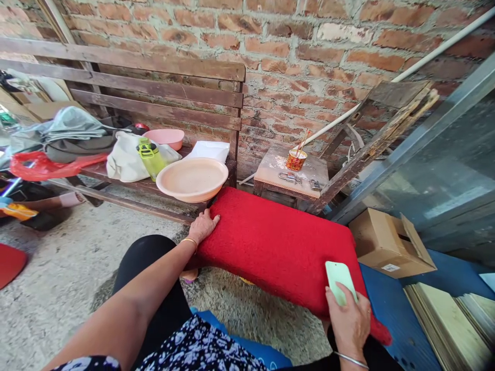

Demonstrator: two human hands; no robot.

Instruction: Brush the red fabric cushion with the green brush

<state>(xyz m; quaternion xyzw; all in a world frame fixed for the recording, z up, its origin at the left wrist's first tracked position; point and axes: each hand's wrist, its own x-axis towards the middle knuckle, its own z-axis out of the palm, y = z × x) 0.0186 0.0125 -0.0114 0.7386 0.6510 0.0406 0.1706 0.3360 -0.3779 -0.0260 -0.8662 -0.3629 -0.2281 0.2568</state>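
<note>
1. Phone [340,278]: pale mint green.
2. Cloth cover [278,237]: plain red.
3. Basin [192,178]: pale peach.
4. Bottle [152,162]: lime green.
5. Bowl [166,137]: pink.
6. Tub [295,162]: red and gold, patterned.
7. Blouse [201,346]: black, white floral print.

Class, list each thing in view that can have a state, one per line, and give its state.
Red cover: spread out
Left hand: resting at the cover's edge
Right hand: closed around the phone
Phone: held
Cardboard box: flap raised
Green bottle: top on
Pale basin: open side up
Patterned cup: upright, sticks in it
Small padlock: locked or unlocked, unclear
</note>
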